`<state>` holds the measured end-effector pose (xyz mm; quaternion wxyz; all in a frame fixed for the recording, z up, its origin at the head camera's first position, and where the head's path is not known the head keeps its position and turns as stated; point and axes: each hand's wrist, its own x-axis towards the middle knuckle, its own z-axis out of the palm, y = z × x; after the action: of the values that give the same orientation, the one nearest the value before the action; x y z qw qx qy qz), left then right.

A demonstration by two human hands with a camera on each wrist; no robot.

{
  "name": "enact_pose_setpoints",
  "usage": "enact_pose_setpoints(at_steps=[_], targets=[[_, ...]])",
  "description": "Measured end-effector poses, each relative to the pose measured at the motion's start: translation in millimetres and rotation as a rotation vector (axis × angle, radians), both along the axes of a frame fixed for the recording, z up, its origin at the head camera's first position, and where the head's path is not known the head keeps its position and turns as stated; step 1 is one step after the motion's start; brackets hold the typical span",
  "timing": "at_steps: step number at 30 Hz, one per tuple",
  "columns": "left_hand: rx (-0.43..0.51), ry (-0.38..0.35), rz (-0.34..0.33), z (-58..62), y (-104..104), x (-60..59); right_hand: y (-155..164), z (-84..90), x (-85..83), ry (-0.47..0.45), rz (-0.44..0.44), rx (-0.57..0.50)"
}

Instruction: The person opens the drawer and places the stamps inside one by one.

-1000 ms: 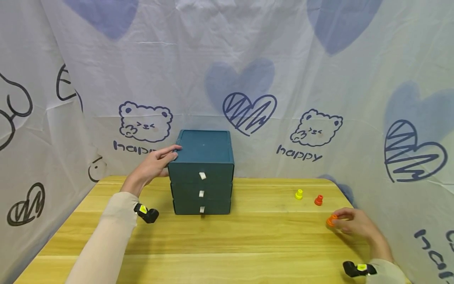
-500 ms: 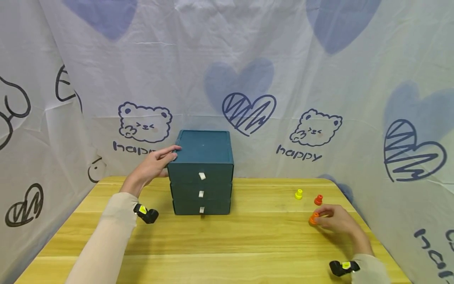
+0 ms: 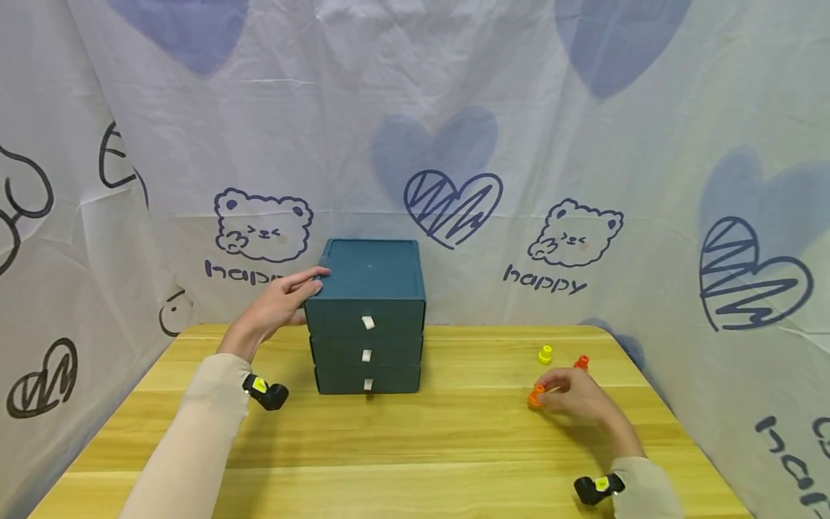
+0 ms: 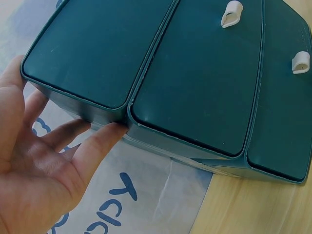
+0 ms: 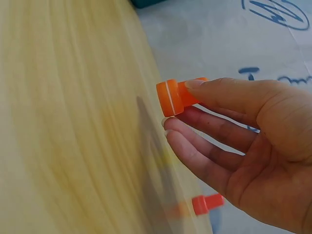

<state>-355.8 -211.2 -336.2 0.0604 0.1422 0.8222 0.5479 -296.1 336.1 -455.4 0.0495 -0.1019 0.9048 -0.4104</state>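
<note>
— Since a second ago the right hand has carried its orange cap leftward over the table, from the right edge to a spot level with the two loose caps; the left hand has stayed put. What is the biggest thing on view?

— Printed cloth, white with blue hearts and bears, walling in the wooden table on three sides. Next in size comes the dark teal drawer chest, standing at the back centre with three drawers, each bearing a small white tab, all pushed in.

— And the left hand?

— It rests flat against the chest's left side near the top, fingers straight, the thumb lying along the top edge. Its wrist view shows fingertips touching the chest's corner edge, gripping nothing.

— What is the right hand doing?

— It pinches the orange cap between thumb and fingertips, held low over the table, right of the chest and well apart from it. The right wrist view shows the cap's wide end pointing away from the palm.

— Anything smaller?

— A yellow cap and a red cap stand on the table just behind that hand, near each other. A black camera sits on each wrist.
</note>
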Motion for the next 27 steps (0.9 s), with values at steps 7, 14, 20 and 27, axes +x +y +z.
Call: enact_pose_setpoints(at_steps=[7, 14, 20, 27], targets=[[0.005, -0.001, 0.001, -0.7, 0, 0.2, -15, -4.8, -3.4, 0.036, 0.059, 0.037], [0.003, -0.002, 0.002, -1.0, 0, -0.5, -22, -6.0, -2.3, 0.027, 0.039, 0.053], [0.003, -0.002, 0.002, -1.3, 0, -0.4, -22, -8.5, -3.4, 0.058, 0.062, 0.076], [0.005, -0.003, 0.003, -1.5, 0, -0.9, -20, -11.0, -5.2, 0.069, 0.090, 0.070]])
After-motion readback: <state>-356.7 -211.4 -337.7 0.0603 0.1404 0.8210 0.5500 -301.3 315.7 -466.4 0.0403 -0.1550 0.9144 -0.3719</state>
